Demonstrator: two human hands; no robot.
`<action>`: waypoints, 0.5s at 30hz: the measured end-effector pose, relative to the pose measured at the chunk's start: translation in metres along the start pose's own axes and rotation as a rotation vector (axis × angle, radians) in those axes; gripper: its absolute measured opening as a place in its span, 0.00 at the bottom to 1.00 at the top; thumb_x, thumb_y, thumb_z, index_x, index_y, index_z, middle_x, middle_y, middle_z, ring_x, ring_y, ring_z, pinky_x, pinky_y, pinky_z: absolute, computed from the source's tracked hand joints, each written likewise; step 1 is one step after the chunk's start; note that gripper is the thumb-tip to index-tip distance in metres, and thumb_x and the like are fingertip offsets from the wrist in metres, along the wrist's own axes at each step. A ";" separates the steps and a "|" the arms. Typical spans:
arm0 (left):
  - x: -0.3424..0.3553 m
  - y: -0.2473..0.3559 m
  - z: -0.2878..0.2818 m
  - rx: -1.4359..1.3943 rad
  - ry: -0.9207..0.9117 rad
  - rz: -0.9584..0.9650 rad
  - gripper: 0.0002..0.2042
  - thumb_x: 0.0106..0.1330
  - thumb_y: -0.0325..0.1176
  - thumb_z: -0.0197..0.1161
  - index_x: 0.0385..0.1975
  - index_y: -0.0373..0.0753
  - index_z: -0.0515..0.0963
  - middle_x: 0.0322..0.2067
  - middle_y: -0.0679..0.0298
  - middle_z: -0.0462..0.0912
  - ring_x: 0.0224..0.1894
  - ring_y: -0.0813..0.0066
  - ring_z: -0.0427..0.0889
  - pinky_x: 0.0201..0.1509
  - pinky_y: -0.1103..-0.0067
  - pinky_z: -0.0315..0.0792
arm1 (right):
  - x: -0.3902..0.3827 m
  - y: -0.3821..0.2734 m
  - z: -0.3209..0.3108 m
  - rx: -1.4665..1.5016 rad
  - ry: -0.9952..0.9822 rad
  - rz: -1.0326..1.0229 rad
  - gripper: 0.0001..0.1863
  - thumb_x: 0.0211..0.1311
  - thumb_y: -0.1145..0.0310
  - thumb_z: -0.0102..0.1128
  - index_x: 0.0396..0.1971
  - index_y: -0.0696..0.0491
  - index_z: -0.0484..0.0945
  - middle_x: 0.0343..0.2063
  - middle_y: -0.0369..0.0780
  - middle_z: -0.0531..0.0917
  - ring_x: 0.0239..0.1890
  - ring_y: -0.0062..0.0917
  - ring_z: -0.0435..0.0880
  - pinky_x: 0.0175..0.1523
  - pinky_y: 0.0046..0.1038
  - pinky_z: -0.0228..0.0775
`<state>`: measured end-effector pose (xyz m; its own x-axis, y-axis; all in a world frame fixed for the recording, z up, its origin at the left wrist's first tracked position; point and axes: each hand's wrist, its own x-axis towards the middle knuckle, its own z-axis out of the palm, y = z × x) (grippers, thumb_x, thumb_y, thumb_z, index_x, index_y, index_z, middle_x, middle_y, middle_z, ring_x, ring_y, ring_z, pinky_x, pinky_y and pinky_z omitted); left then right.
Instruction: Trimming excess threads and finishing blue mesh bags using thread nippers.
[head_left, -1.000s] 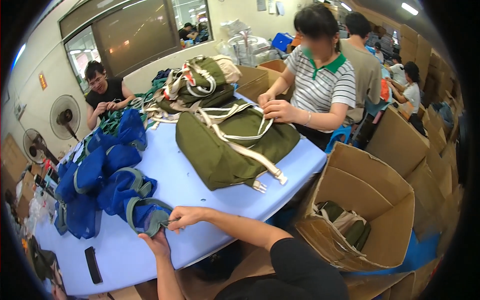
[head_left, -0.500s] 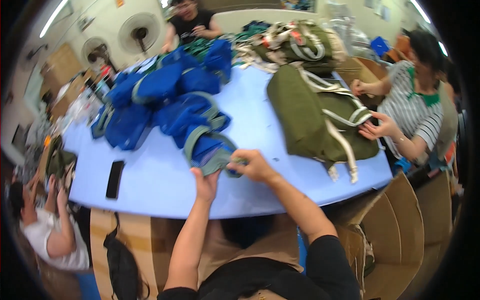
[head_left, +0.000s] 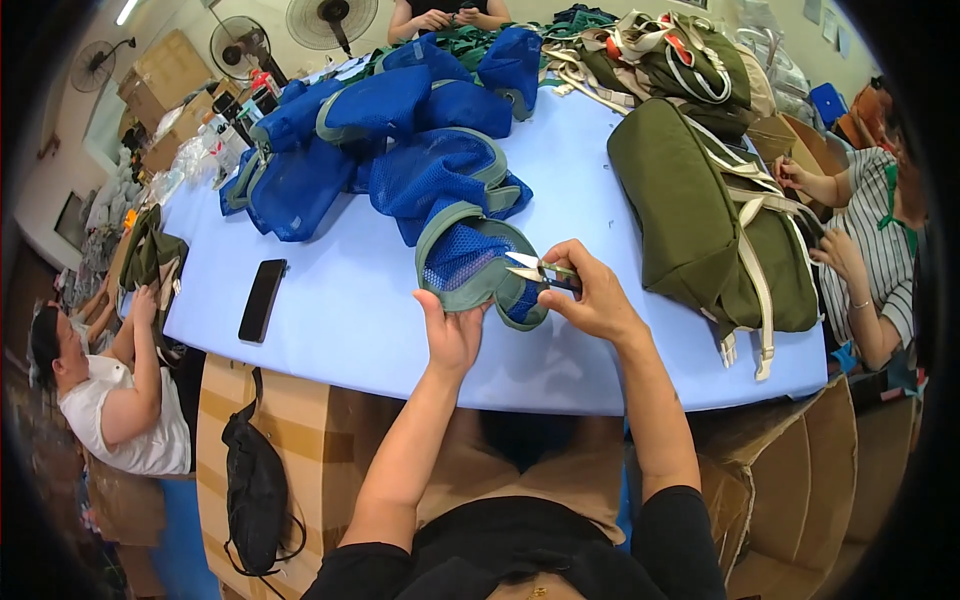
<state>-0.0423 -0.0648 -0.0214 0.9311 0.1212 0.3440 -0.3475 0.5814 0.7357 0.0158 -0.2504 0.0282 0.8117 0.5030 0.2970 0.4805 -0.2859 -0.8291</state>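
My left hand grips the grey-green trim of a blue mesh bag from below, thumb on its near edge. In my right hand is a pair of thread snips, with the blades apart and pointing left over the bag's trim. Whether the blades touch the fabric, I cannot tell. The bag's far part runs into a heap of similar blue mesh bags on the pale blue table.
A black phone lies left on the table. Olive green bags with cream straps lie at right, near a person in a striped top. Other people sit at left and at the far side. Open cardboard boxes stand below right; a black pouch lies on a carton.
The view has shifted, so the table sits higher and further right. My right hand has turned and opened a little, and the snips' blades now show over the trim.
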 end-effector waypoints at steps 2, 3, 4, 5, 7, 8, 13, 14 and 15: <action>-0.001 0.001 -0.002 -0.002 0.047 -0.006 0.37 0.60 0.65 0.27 0.57 0.38 0.58 0.54 0.59 0.66 0.56 0.65 0.64 0.57 0.67 0.58 | 0.001 -0.002 -0.002 -0.066 0.023 -0.045 0.17 0.42 0.70 0.66 0.33 0.53 0.70 0.26 0.38 0.76 0.24 0.25 0.75 0.27 0.23 0.66; -0.001 0.001 -0.002 -0.001 0.051 -0.005 0.37 0.60 0.65 0.27 0.57 0.38 0.58 0.54 0.59 0.66 0.56 0.65 0.64 0.57 0.67 0.58 | 0.001 -0.003 -0.003 -0.133 0.054 -0.091 0.16 0.42 0.70 0.66 0.32 0.54 0.71 0.27 0.38 0.76 0.24 0.25 0.75 0.27 0.23 0.66; -0.001 0.002 -0.001 -0.015 0.073 0.005 0.37 0.60 0.65 0.27 0.56 0.38 0.58 0.53 0.59 0.66 0.55 0.65 0.65 0.56 0.68 0.59 | 0.001 -0.005 -0.004 -0.171 0.089 -0.116 0.15 0.39 0.69 0.68 0.28 0.55 0.73 0.26 0.38 0.77 0.23 0.25 0.75 0.27 0.24 0.67; -0.001 0.002 -0.001 -0.028 0.096 0.016 0.37 0.60 0.65 0.27 0.56 0.38 0.59 0.52 0.60 0.67 0.54 0.66 0.65 0.56 0.69 0.60 | 0.001 -0.005 -0.005 -0.169 0.085 -0.117 0.15 0.39 0.69 0.68 0.28 0.55 0.73 0.26 0.38 0.77 0.23 0.25 0.75 0.27 0.24 0.67; -0.002 0.006 0.001 -0.030 0.106 0.017 0.37 0.60 0.65 0.27 0.56 0.38 0.59 0.52 0.60 0.68 0.54 0.66 0.66 0.55 0.70 0.60 | 0.001 -0.001 -0.006 -0.200 0.104 -0.140 0.16 0.37 0.69 0.70 0.26 0.55 0.73 0.23 0.37 0.78 0.21 0.25 0.75 0.26 0.24 0.67; -0.002 0.006 0.001 -0.032 0.111 0.017 0.37 0.60 0.65 0.27 0.55 0.39 0.60 0.51 0.60 0.68 0.53 0.67 0.67 0.54 0.70 0.61 | 0.002 0.000 -0.005 -0.225 0.109 -0.168 0.15 0.36 0.69 0.70 0.24 0.55 0.73 0.21 0.37 0.78 0.20 0.27 0.75 0.25 0.24 0.66; -0.002 0.007 0.000 -0.094 0.110 0.002 0.37 0.60 0.64 0.30 0.56 0.37 0.59 0.53 0.59 0.67 0.55 0.64 0.65 0.60 0.69 0.56 | 0.002 0.000 -0.002 -0.283 0.099 -0.335 0.14 0.36 0.69 0.69 0.22 0.54 0.72 0.20 0.36 0.77 0.21 0.29 0.75 0.25 0.27 0.65; -0.002 0.007 0.001 -0.098 0.128 -0.007 0.37 0.60 0.64 0.30 0.56 0.36 0.58 0.53 0.59 0.67 0.55 0.64 0.65 0.60 0.69 0.56 | 0.003 0.000 -0.001 -0.309 0.090 -0.367 0.13 0.36 0.69 0.68 0.21 0.53 0.71 0.19 0.36 0.76 0.21 0.30 0.75 0.26 0.27 0.65; -0.002 0.006 0.002 -0.097 0.130 -0.008 0.37 0.60 0.64 0.30 0.56 0.36 0.58 0.53 0.59 0.67 0.55 0.64 0.65 0.60 0.69 0.56 | 0.003 -0.001 -0.001 -0.307 0.089 -0.366 0.13 0.36 0.69 0.68 0.21 0.53 0.71 0.19 0.36 0.76 0.21 0.30 0.75 0.26 0.27 0.65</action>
<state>-0.0462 -0.0626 -0.0164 0.9426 0.2159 0.2549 -0.3333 0.6567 0.6765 0.0180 -0.2498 0.0299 0.5897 0.5480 0.5932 0.8048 -0.3376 -0.4882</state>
